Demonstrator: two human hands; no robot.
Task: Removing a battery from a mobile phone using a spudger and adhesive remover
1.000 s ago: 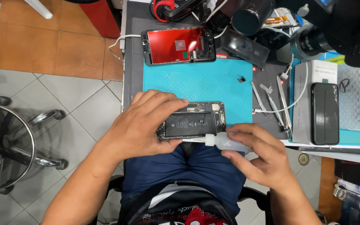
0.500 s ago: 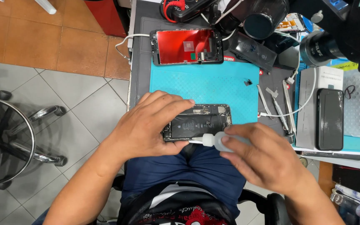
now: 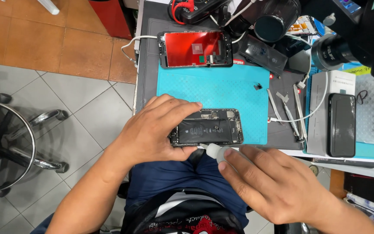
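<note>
Since the earlier frame both hands keep their hold while the view has drifted, so the bench now sits higher and further to 3 o'clock.

Item 1: opened smartphone body with black battery and exposed boards (image 3: 206, 128). I see it lying flat at the 6 o'clock edge of the turquoise perforated work mat (image 3: 221, 89), long side across the view.

Item 2: left hand (image 3: 152, 130). I log it clamped on the 9 o'clock end of the phone body, index finger along the upper edge and thumb under the lower edge.

Item 3: right hand (image 3: 273, 186). I log it wrapped around a small translucent white squeeze bottle (image 3: 217, 151), with the nozzle pointing toward 9 o'clock and its tip at the phone's lower edge. Whether the tip touches the frame I cannot tell.

Item 4: detached display panel with red backing (image 3: 195, 49). It lies at 12 o'clock from the phone, just beyond the mat.

Item 5: metal tweezers and slim hand tools (image 3: 288, 112). These lie at 3 o'clock from the phone, on the dark bench (image 3: 146, 65).

Item 6: black-screened intact handset (image 3: 342, 125). It lies further toward 3 o'clock, resting on a pale grey box (image 3: 319, 112), with a white cable (image 3: 314, 110) looping beside it.

Item 7: black cylindrical microscope lens (image 3: 332, 52). It sits at 1 o'clock.

Item 8: chrome-legged stool base (image 3: 9, 145). It stands at 9 o'clock on the grey tiled floor (image 3: 87, 108), well apart from the bench.
</note>
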